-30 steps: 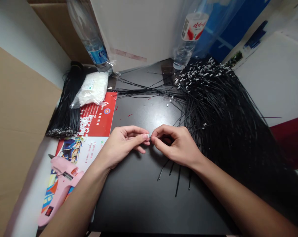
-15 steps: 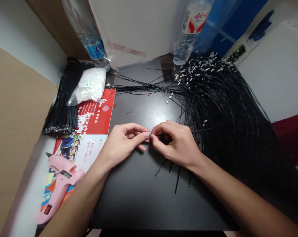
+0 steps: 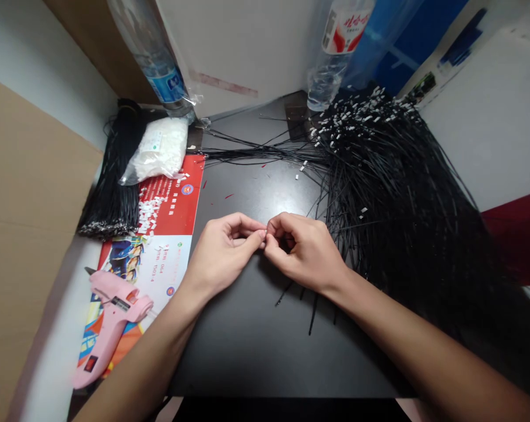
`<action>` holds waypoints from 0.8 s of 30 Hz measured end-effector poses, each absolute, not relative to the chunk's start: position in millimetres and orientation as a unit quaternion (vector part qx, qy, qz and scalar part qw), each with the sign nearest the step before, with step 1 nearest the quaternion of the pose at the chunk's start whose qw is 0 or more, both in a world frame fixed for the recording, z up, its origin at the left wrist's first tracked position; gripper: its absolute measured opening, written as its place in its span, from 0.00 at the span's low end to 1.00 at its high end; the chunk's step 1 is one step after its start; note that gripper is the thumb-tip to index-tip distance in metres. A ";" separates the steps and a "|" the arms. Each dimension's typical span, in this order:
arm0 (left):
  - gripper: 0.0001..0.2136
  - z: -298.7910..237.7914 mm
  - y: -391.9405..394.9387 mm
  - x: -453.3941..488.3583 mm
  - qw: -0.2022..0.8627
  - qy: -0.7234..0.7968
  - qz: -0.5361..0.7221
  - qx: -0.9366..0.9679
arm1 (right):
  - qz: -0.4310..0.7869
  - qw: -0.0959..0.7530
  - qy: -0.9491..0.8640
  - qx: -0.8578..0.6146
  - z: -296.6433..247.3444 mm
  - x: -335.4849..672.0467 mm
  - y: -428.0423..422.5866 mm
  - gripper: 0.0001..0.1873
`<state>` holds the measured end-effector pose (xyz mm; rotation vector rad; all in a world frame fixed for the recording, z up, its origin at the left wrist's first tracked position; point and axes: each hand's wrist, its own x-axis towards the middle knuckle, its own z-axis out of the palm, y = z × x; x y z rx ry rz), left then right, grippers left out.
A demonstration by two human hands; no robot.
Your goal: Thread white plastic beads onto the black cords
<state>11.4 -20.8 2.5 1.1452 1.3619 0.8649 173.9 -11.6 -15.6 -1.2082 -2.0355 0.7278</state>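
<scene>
My left hand is closed in a pinch over the dark tabletop, thumb against forefinger, on a small white connector that the fingertips now almost fully cover. Touching it fingertip to fingertip, my right hand pinches the end of a thin black wire; most of that wire is hidden by the hand. Several black wire ends stick out beneath the right hand. To the right lies a big heap of black wires, many tipped with white connectors. Loose white connectors are piled on a red and white printed sheet.
At left are a pink glue gun, a bag of white connectors and a bundle of black wires. Two plastic bottles, one blue-labelled and one red-and-white-labelled, stand at the back. A few connectors lie mid-table.
My fingertips have come closer together, and the white connector that showed between them is now mostly covered. The whole view has shifted slightly.
</scene>
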 end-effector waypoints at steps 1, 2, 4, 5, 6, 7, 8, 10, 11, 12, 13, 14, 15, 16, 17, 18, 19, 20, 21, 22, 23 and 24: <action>0.05 2.5 -20.3 10.7 0.554 0.574 0.369 0.477 | 0.285 0.334 -0.773 -0.458 -15.2 173.5 -12.0 0.04; 0.05 2.5 -19.8 9.8 0.559 0.572 0.372 0.471 | 0.293 0.340 -0.769 -0.455 -14.7 173.4 -12.3 0.04; 0.06 2.8 -18.8 8.0 0.568 0.567 0.380 0.459 | 0.306 0.350 -0.762 -0.450 -13.5 174.3 -12.2 0.05; 0.06 2.9 -18.3 7.2 0.573 0.564 0.384 0.454 | 0.308 0.352 -0.761 -0.449 -13.1 175.1 -11.7 0.05; 0.07 2.9 -17.9 6.6 0.579 0.559 0.388 0.449 | 0.309 0.353 -0.761 -0.448 -12.9 176.2 -11.0 0.04; 0.07 2.7 -17.5 6.1 0.584 0.556 0.389 0.446 | 0.307 0.354 -0.762 -0.447 -13.1 177.3 -10.3 0.04; 0.07 2.4 -17.1 5.8 0.588 0.554 0.390 0.442 | 0.304 0.356 -0.763 -0.446 -13.5 178.4 -9.5 0.03; 0.08 1.4 -16.4 5.6 0.592 0.555 0.393 0.434 | 0.296 0.362 -0.764 -0.444 -14.8 180.0 -8.4 0.03; 0.08 0.9 -16.0 5.6 0.593 0.556 0.395 0.429 | 0.291 0.364 -0.766 -0.443 -15.2 180.6 -8.2 0.03; 0.08 0.4 -15.6 5.7 0.593 0.557 0.398 0.424 | 0.284 0.363 -0.770 -0.442 -15.3 181.1 -8.1 0.03; 0.09 0.2 -15.2 5.7 0.593 0.557 0.402 0.420 | 0.273 0.358 -0.776 -0.442 -14.9 181.7 -8.2 0.04; 0.09 0.3 -14.9 5.5 0.592 0.557 0.407 0.418 | 0.257 0.347 -0.786 -0.442 -13.9 182.7 -8.2 0.04; 0.09 0.6 -14.5 5.2 0.588 0.557 0.412 0.418 | 0.236 0.330 -0.799 -0.444 -12.3 184.2 -8.0 0.05; 0.09 1.3 -14.2 4.7 0.581 0.556 0.420 0.420 | 0.208 0.309 -0.814 -0.446 -10.2 186.4 -7.5 0.06; 0.08 2.2 -13.9 3.8 0.571 0.555 0.433 0.422 | 0.174 0.286 -0.829 -0.448 -7.7 189.3 -6.6 0.08; 0.08 3.3 -13.5 2.5 0.556 0.553 0.453 0.424 | 0.137 0.262 -0.844 -0.447 -5.2 192.8 -5.1 0.09; 0.08 4.3 -13.0 1.0 0.540 0.549 0.476 0.425 | 0.101 0.240 -0.858 -0.443 -2.7 196.7 -3.2 0.10; 0.07 5.1 -12.4 -0.9 0.522 0.544 0.503 0.422 | 0.066 0.225 -0.869 -0.435 -0.5 200.7 -0.7 0.10; 0.07 5.7 -11.7 -2.9 0.505 0.538 0.532 0.416 | 0.036 0.213 -0.880 -0.424 1.4 204.6 1.9 0.10; 0.06 6.0 -10.9 -5.1 0.490 0.533 0.558 0.407 | 0.009 0.207 -0.887 -0.412 3.4 207.9 4.5 0.10; 0.06 6.2 -10.2 -7.3 0.478 0.528 0.579 0.397 | -0.015 0.205 -0.893 -0.400 5.8 210.6 6.6 0.10; 0.06 6.3 -9.5 -9.5 0.471 0.526 0.591 0.391 | -0.036 0.206 -0.897 -0.389 9.2 212.6 7.9 0.10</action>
